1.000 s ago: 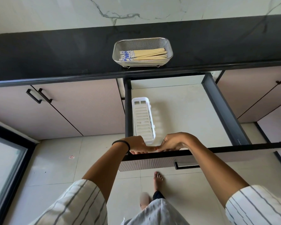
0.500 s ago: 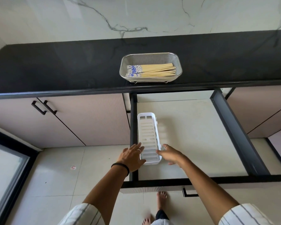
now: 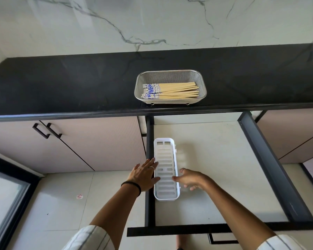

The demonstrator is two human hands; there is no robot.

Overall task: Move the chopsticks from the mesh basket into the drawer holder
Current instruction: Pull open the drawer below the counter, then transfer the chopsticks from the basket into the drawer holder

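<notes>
Down at the drawer's [image 3: 224, 168] left side, both hands are flanking the white holder [image 3: 165, 170], presumably steadying it. Left hand [image 3: 144, 175] and right hand [image 3: 190, 178] are lying open-fingered, each grip empty (chopsticks [image 3: 172, 91] are waiting in the mesh basket [image 3: 170, 73] on the far desk [image 3: 61, 83]).

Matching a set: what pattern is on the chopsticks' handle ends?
Blue-and-white print on the chopsticks; head view.

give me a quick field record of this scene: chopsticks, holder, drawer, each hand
chopsticks: all lying in the mesh basket on the black counter
holder: white, slotted, empty, at the drawer's left side
drawer: pulled open
left hand: open, at the holder's left edge
right hand: open, at the holder's right edge
task state: nothing moved yet
</notes>
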